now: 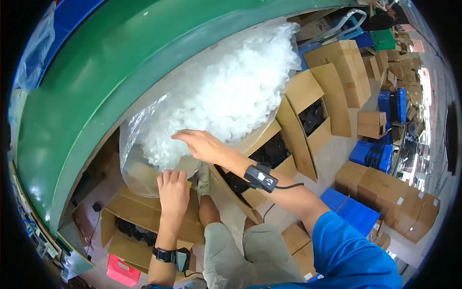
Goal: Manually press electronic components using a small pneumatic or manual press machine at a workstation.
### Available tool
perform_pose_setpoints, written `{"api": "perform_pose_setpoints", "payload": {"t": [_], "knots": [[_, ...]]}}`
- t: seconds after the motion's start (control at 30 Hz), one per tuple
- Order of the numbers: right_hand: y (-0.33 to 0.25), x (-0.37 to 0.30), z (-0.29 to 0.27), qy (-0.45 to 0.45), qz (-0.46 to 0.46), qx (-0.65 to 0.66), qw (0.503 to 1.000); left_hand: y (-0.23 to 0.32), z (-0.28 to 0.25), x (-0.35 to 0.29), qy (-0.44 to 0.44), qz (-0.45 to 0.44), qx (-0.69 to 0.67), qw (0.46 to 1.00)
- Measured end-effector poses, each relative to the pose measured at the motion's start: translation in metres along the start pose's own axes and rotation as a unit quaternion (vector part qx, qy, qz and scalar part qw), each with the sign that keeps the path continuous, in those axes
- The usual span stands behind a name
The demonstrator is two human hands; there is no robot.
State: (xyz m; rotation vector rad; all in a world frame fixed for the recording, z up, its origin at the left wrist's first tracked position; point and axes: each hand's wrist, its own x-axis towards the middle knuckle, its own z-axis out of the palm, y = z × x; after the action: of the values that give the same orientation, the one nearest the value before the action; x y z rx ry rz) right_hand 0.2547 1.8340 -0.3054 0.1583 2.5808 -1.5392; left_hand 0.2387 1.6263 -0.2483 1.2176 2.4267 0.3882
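Beyond our left fingers [173,177] lies the bag [137,126], stretching lengthwise to far right; our right hand [204,146], nearer its white pieces [228,98], hangs loosely unclenched; whether our left fingers grip plastic, we can't tell.

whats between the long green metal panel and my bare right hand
The head view shows a clear plastic bag of small white pieces between the green panel and your right hand.

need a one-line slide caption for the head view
Bare left hand and right hand at a clear plastic bag of small white pieces, beside open brown cardboard boxes of black parts.
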Motion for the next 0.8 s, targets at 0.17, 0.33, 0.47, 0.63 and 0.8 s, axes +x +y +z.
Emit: {"api": "perform_pose_setpoints", "payload": {"t": [0.17,0.33,0.47,0.63,0.8], "knots": [[0.039,-0.009,-0.006,0.018,0.011,-0.105,0.994,0.026,-0.002,0.009,-0.050,-0.029,0.018,0.998],[-0.002,-0.039,-0.021,0.078,0.006,-0.146,0.986,0.034,0.002,0.000,-0.052,-0.048,0.029,0.997],[-0.014,-0.088,-0.067,0.165,-0.052,-0.118,0.978,0.050,0.015,0.006,-0.024,-0.030,0.035,0.999],[-0.026,-0.154,-0.145,0.316,-0.064,-0.118,0.939,0.057,0.043,0.013,-0.008,-0.050,0.072,0.996],[0.002,-0.209,-0.240,0.390,0.004,-0.177,0.904,0.089,0.050,0.047,0.065,-0.083,0.053,0.993]]}}
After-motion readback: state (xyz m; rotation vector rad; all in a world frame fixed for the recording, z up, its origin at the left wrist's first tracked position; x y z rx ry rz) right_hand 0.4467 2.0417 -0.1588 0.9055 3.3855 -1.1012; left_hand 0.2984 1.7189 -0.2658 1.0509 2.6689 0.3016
